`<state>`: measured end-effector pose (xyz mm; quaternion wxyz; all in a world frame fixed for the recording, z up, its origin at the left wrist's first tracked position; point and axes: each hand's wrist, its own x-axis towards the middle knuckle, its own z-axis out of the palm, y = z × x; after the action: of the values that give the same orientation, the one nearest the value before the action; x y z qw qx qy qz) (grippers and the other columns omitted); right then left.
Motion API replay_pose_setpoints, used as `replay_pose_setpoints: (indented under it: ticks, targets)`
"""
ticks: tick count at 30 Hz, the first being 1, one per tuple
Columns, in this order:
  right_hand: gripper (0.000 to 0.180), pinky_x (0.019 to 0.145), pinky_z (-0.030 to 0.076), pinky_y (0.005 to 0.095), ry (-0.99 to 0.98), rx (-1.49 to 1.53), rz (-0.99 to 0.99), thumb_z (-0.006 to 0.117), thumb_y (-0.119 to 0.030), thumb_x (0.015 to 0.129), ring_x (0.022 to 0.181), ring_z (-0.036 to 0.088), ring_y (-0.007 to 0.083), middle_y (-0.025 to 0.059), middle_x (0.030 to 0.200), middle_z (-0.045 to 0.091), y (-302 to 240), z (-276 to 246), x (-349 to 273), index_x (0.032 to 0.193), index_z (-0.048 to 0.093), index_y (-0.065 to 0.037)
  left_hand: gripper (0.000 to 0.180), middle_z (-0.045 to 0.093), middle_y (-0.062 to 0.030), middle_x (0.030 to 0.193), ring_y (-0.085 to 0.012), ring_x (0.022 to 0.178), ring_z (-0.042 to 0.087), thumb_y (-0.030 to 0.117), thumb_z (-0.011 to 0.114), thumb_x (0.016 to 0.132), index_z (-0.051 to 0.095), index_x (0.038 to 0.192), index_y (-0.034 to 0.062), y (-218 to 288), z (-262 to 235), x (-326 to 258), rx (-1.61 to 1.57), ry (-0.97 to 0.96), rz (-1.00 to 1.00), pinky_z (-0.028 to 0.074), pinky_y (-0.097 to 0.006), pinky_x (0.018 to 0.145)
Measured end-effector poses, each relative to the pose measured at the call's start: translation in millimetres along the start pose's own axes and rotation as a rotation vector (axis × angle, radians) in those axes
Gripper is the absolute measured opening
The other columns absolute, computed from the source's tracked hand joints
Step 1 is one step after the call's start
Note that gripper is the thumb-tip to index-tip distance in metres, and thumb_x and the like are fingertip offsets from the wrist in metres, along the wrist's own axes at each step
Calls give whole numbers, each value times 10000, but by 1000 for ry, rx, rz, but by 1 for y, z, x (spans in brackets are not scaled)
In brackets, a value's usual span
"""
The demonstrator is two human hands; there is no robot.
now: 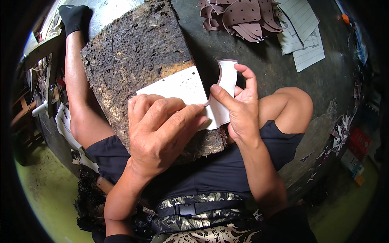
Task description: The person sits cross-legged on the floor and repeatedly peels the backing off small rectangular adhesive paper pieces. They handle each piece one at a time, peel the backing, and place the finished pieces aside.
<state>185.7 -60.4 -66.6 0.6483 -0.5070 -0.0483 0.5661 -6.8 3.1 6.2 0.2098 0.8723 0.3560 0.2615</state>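
Note:
Over my lap, my right hand [247, 103] grips a curved white piece [227, 79] with a mauve-brown edge, its thumb on the near side and its fingers around the far side. My left hand [158, 121] is closed, with its fingertips pinching the lower left edge of that piece, where a thin brown fold shows. Beneath the left fingers, a white sheet [178, 87] sprinkled with small black dots lies on a rough, dark board [133, 52]. The left fingers hide part of the sheet and the piece's lower end.
Mauve-brown cut pieces with punched holes [243, 14] are heaped at the far right. Lined paper sheets [308, 48] lie beside them. My bent leg [289, 107] borders the right side, my outstretched leg [77, 73] the left. Scraps [342, 129] litter the right edge.

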Motion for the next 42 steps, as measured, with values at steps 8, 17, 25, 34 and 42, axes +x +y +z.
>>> replay_pose_setpoints:
  ticks: [8,17,25,34,42]
  targets:
    - [758,860,662,352,52,-28,17,869,68,996,1006,777,183,159,1144,795,8,-9,5,1567,421,-151,345,730,33,1023,-207,908,642,201,1006,819,873,1134,162,0,2,-1,5,20,-3,465,-421,857]
    - [736,843,662,351,85,-57,23,864,65,1000,991,785,182,155,1124,803,12,-11,5,1555,428,-142,316,723,32,1001,-202,880,647,203,1004,814,868,1096,153,0,6,1,13,49,26,456,-409,857]
    - [684,877,662,367,103,-123,45,840,57,1023,1026,770,188,155,1174,786,14,-13,4,1534,436,-153,285,713,33,980,-198,872,647,210,998,814,867,1062,153,2,7,0,47,73,39,454,-400,833]
    - [678,826,668,368,132,-140,32,835,60,1025,955,789,208,168,1131,795,19,-19,8,1530,429,-138,282,714,37,994,-203,887,651,213,991,814,856,1055,158,4,13,3,50,95,37,463,-404,824]
    - [678,797,673,370,129,-154,11,833,66,1022,928,800,220,170,1110,797,20,-16,8,1529,426,-127,261,726,33,988,-208,888,652,214,987,822,858,1042,156,3,14,1,67,103,58,478,-403,806]
